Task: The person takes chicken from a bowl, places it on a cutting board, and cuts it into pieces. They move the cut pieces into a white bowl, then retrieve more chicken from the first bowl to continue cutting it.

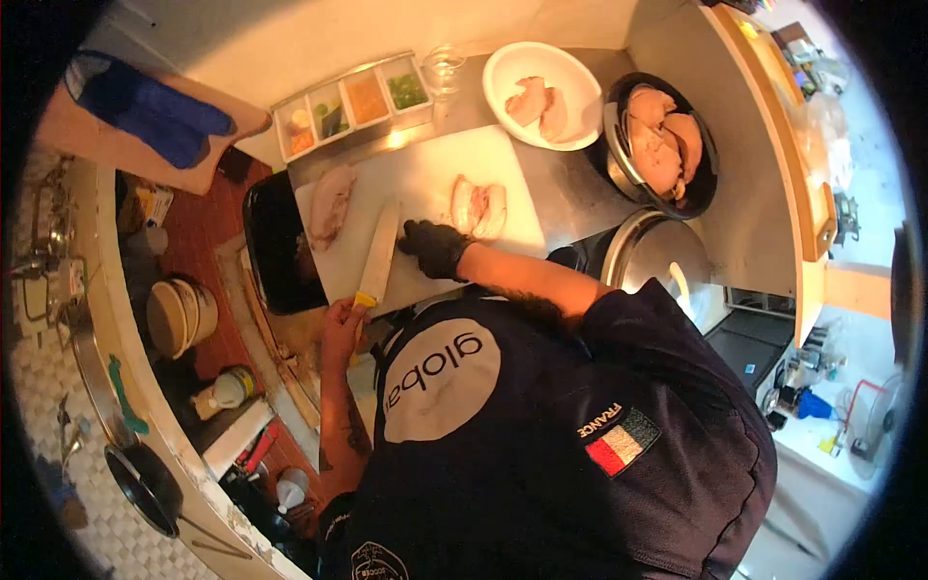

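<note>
My left hand, bare, is closed around the yellow handle of a large kitchen knife. Its wide blade lies over the white cutting board and points away from me. Just right of the blade, my right hand, in a black glove, rests at the board with its fingers curled in; nothing shows in them. A cut piece of pale raw meat, like chicken breast, lies on the board beyond the gloved hand. Another pale raw piece lies near the board's left edge.
A white bowl holds two raw pieces; a dark bowl is heaped with more. Behind the board stands a divided tray of chopped ingredients. A black tub sits left, a lidded pot right. Blue cloth lies far left.
</note>
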`<state>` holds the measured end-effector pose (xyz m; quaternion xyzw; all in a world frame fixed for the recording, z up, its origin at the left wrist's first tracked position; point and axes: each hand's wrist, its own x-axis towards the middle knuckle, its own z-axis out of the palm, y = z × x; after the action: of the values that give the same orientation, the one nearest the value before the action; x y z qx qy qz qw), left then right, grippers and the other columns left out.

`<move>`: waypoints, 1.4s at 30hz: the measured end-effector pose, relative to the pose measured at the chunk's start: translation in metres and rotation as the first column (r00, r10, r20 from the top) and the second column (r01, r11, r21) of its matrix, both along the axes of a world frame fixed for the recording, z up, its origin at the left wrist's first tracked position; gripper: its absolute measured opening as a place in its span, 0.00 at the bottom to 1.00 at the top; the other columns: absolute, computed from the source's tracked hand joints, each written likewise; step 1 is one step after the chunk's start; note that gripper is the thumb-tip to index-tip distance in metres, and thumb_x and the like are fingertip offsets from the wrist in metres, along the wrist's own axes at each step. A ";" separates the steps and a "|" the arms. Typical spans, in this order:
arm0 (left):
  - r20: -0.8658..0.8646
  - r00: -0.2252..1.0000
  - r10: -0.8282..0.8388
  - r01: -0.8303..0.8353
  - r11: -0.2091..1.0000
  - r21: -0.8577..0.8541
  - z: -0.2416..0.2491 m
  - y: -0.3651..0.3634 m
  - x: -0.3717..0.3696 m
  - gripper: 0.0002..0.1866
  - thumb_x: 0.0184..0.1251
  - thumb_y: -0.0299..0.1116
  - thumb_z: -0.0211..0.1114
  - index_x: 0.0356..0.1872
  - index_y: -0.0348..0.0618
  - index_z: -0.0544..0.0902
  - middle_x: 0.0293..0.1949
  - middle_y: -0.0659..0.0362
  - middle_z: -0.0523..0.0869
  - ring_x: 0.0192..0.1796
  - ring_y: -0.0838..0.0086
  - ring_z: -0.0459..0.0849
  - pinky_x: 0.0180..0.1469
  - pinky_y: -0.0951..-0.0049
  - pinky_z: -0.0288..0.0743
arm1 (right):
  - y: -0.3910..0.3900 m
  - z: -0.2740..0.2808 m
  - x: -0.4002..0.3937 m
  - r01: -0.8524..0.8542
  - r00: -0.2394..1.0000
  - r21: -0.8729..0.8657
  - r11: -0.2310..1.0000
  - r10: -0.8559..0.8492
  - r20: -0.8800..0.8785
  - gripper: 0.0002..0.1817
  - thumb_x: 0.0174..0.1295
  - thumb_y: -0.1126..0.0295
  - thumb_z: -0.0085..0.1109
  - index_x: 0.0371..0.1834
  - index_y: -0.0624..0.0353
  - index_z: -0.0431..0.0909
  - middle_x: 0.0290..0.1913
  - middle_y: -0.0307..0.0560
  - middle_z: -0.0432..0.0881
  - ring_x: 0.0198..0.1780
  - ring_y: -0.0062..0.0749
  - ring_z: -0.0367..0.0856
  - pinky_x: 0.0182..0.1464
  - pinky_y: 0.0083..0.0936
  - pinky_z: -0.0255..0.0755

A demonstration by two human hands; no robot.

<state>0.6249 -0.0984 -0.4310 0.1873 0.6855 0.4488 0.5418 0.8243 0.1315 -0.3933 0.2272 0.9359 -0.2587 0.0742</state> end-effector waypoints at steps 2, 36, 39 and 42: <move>0.012 1.000 -0.005 0.005 1.000 -0.030 0.014 0.002 0.001 0.17 0.75 0.38 0.68 0.55 0.38 0.82 0.32 0.60 0.87 0.25 0.78 0.81 0.25 0.75 0.74 | 0.014 0.005 0.011 0.055 0.998 -0.133 0.990 -0.054 0.017 0.20 0.55 0.72 0.59 0.54 0.57 0.81 0.58 0.61 0.75 0.57 0.58 0.79 0.58 0.48 0.77; -0.301 0.951 -0.068 0.053 0.997 -0.056 0.028 0.006 0.026 0.16 0.74 0.38 0.68 0.53 0.37 0.84 0.38 0.58 0.89 0.37 0.78 0.85 0.43 0.73 0.79 | 0.121 0.026 0.091 -0.306 0.945 0.177 0.936 0.275 0.179 0.44 0.42 0.53 0.75 0.66 0.55 0.72 0.61 0.58 0.78 0.59 0.56 0.81 0.59 0.48 0.78; -0.360 0.926 -0.116 0.123 0.992 -0.001 0.033 0.006 0.033 0.16 0.74 0.37 0.68 0.54 0.36 0.84 0.43 0.55 0.91 0.46 0.75 0.87 0.52 0.72 0.78 | 0.098 0.005 0.095 0.004 0.995 0.156 0.988 0.011 -0.096 0.32 0.48 0.52 0.72 0.54 0.57 0.78 0.49 0.58 0.84 0.50 0.56 0.85 0.56 0.44 0.79; -0.303 0.924 -0.232 0.229 0.972 -0.045 0.043 0.012 0.040 0.16 0.73 0.36 0.69 0.54 0.36 0.84 0.44 0.54 0.91 0.48 0.73 0.88 0.54 0.72 0.79 | 0.075 0.005 0.099 0.232 0.954 -0.015 0.972 -0.231 -0.191 0.33 0.49 0.48 0.72 0.54 0.58 0.78 0.51 0.59 0.83 0.51 0.56 0.85 0.56 0.44 0.79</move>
<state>0.6647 -0.0867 -0.3875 0.3316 0.7365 0.3443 0.4787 0.9230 0.2070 -0.3882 0.3098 0.9066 -0.2826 -0.0476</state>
